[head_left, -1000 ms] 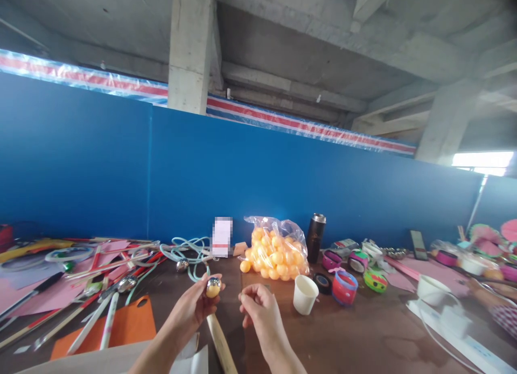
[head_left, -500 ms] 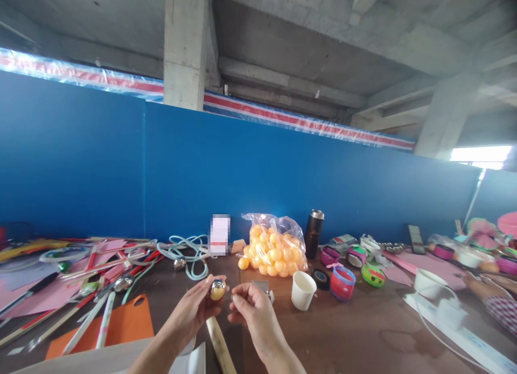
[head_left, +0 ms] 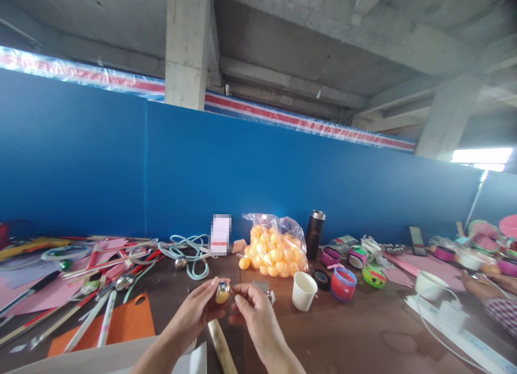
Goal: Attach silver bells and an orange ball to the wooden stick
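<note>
My left hand [head_left: 202, 305] is closed around a shiny silver ball [head_left: 222, 292], which mirrors yellow and the surroundings. Beside it, my right hand [head_left: 254, 309] has thumb and forefinger pinched together at the ball's right edge. Whatever that pinch holds, if anything, is too small to make out. Under both hands lies a wooden stick [head_left: 222, 350] on the brown table. A small grey metal piece [head_left: 262, 286] shows just behind my right hand. To the right of that hand stands a white paper cup [head_left: 304, 291].
Behind the hands sits a clear bag of orange balls [head_left: 277, 250], with a black flask [head_left: 315, 234] beside it. Pale blue tubing [head_left: 188, 247], sticks and an orange sheet [head_left: 109, 323] spread leftward. Small colourful pouches [head_left: 343, 283], a power strip [head_left: 464, 331] and another person's hand [head_left: 476, 285] are at right.
My left hand has brought the silver ball slightly to the right, closer to my right hand's pinched fingers. The gap between the hands has narrowed.
</note>
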Motion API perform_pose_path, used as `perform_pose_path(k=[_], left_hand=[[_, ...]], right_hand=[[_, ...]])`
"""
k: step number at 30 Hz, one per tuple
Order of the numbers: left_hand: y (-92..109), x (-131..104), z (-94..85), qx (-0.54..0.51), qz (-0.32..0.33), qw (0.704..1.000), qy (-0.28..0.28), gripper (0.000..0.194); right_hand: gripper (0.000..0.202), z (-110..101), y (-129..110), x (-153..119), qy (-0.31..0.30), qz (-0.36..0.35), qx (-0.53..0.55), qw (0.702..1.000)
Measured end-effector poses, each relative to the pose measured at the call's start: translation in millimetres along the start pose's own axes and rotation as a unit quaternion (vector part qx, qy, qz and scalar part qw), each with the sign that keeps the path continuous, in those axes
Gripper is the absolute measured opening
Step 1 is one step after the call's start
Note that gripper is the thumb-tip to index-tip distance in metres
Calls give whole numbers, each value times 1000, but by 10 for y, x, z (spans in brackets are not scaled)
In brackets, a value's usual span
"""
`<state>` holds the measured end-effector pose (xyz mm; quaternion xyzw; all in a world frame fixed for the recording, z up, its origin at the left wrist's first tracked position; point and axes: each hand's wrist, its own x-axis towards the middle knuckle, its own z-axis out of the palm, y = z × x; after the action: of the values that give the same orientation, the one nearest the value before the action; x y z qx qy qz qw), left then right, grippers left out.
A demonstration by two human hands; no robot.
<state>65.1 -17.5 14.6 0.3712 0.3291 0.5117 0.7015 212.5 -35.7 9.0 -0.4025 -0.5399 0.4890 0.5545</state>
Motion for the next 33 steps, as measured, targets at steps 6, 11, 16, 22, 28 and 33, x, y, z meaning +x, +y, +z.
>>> perform_pose_path(k=[6,11,16,22,28,33], left_hand=[[-31,25,-34,10,-1,1000,9,37],[-11,11,-25,17,-8,1000,-1,40],[-37,25,-53,24,-6,1000,-14,41],[-58,33,-67,25,-5,999,-24,41],[-49,39,-53,20,-8,999,-23,40],[-66,55,-72,18,-6,999,-31,40]], right_hand=[[24,-12,82,-8,37,-18,-64,997],[28,-19,113,15,45,-2,-59,997],[28,-22,119,43,41,17,-18,999],[23,-26,87,33,28,44,36,998],[31,-13,52,5,26,56,54,997],[30,-10,38,-6,20,59,62,996]])
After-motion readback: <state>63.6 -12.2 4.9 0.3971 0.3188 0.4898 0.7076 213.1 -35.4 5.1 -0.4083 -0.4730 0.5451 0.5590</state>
